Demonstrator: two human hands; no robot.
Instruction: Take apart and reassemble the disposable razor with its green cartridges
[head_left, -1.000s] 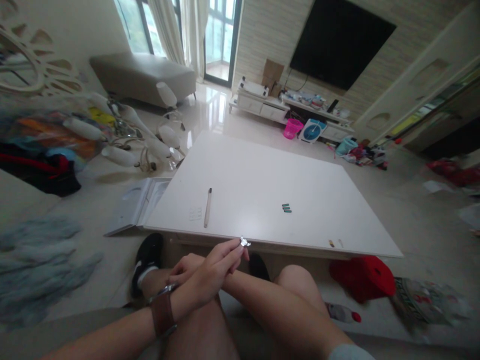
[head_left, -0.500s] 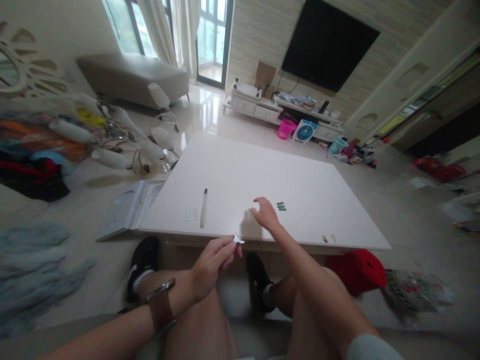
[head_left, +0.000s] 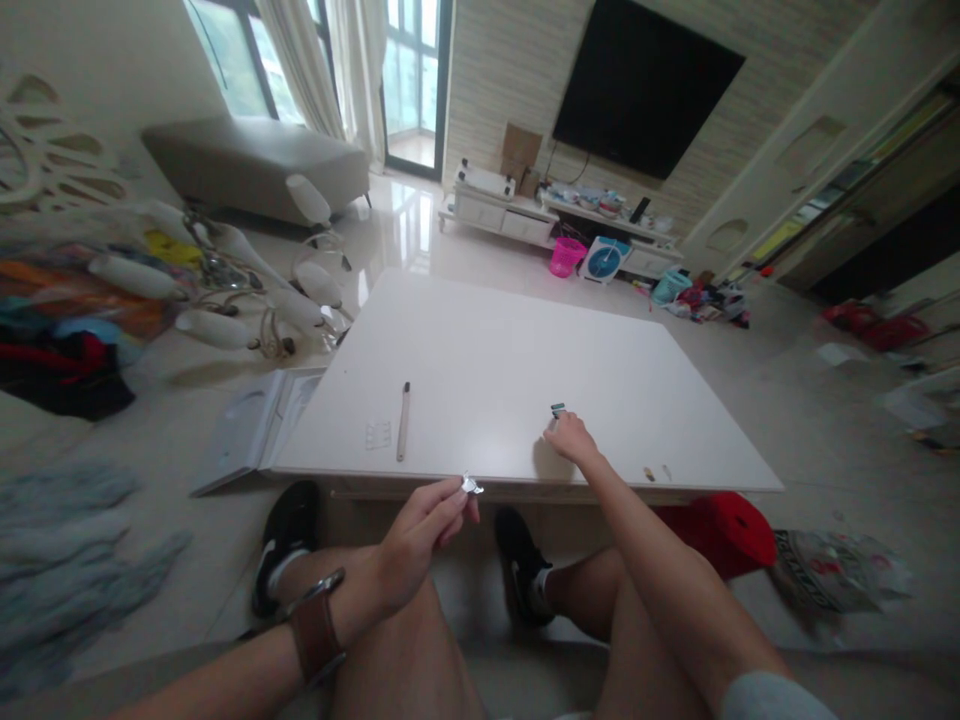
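Note:
Between the thumb and fingers of my left hand (head_left: 431,515) is a small crumpled piece of silver foil (head_left: 471,486), held just off the table's near edge. My right hand (head_left: 571,438) is over the white table (head_left: 480,340), its fingers bent down at the small dark green strips (head_left: 557,408), which it partly covers. Whether its fingertips hold a strip is hidden. Left of the hands lie a toothbrush (head_left: 403,425) with a dark head and a clear blister pack (head_left: 378,435).
A small brownish piece (head_left: 649,474) and a clear one (head_left: 667,472) lie near the table's right front edge. A red roll (head_left: 739,535) and a printed plastic bag (head_left: 840,570) are on the floor at right. An open white case (head_left: 247,420) stands left of the table.
My right hand has moved right and come down to the green strips, partly covering them. My left hand has stayed nearly in place with the foil.

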